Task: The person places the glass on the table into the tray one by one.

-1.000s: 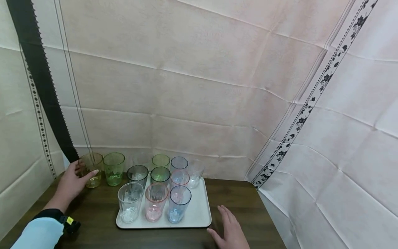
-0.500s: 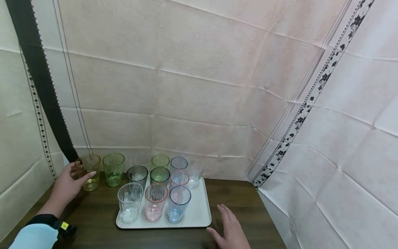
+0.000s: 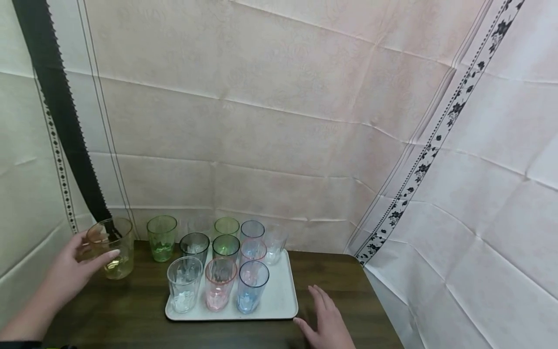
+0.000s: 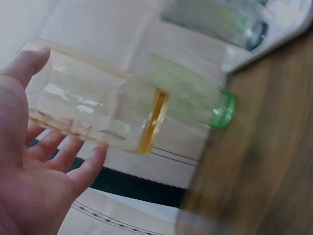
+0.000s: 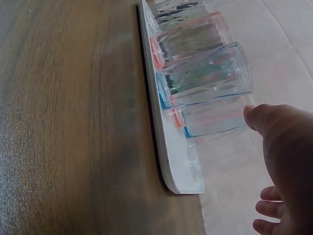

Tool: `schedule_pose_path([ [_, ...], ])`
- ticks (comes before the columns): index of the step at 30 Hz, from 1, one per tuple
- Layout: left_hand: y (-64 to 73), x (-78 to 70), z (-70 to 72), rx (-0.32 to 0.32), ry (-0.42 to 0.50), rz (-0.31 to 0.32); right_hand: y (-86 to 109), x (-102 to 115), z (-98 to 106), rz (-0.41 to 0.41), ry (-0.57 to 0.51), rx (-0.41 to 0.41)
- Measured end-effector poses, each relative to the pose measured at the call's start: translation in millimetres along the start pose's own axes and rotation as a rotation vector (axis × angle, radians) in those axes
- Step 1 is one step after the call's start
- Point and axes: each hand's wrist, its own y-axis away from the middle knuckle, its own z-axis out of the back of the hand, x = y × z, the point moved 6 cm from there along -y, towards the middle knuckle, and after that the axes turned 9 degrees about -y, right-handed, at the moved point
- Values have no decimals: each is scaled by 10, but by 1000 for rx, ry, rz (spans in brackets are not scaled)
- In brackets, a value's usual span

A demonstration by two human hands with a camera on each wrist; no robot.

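Observation:
My left hand (image 3: pixel 71 271) grips a yellow-tinted drinking glass (image 3: pixel 119 252), thumb on the near side and fingers behind. In the left wrist view the yellow glass (image 4: pixel 93 103) is clear of the wooden table (image 4: pixel 254 161). A green glass (image 3: pixel 162 238) stands on the table just to its right. My right hand (image 3: pixel 327 320) is held off the right front corner of a white tray (image 3: pixel 283 295), fingers spread and holding nothing. On the tray stand several glasses, among them a blue glass (image 3: pixel 252 288), a pink glass (image 3: pixel 220 286) and a colourless glass (image 3: pixel 185 286) along the front.
Behind these on the tray are a grey-rimmed glass (image 3: pixel 194 245), a green-tinted glass (image 3: pixel 226 247) and other upright glasses close together. Patterned pale cloth (image 3: pixel 279 121) hangs behind and on both sides of the table. A black strip (image 3: pixel 65 106) runs down the cloth at left.
My left hand has lifted the yellow glass from beside the green glass and brought it left and nearer to me. The right hand has stayed almost still.

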Motion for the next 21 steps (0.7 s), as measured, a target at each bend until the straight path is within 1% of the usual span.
schedule_pose_path([
  [3, 141, -202, 99, -17, 19, -80, -3, 13, 10, -1, -5, 1],
  [5, 224, -348, 129, -21, 41, -138, -7, 26, 17, -5, -3, 8],
  [9, 364, -631, 118, -3, 92, -234, -11, 52, 42, -17, 2, 15],
  [10, 394, -698, 107, 4, 100, -247, -12, 55, 46, -17, 4, 14],
  [13, 469, -898, 49, 42, 119, -279, -15, 73, 66, 2, 2, -7],
  [16, 530, -1099, -30, 78, 129, -295, -25, 118, 93, 37, -14, -51],
  [19, 595, -1280, -144, 123, 145, -310, -55, 235, 132, 74, -72, -95],
  [21, 638, -1391, -245, 156, 186, -327, -92, 358, 156, 108, -133, -109],
])
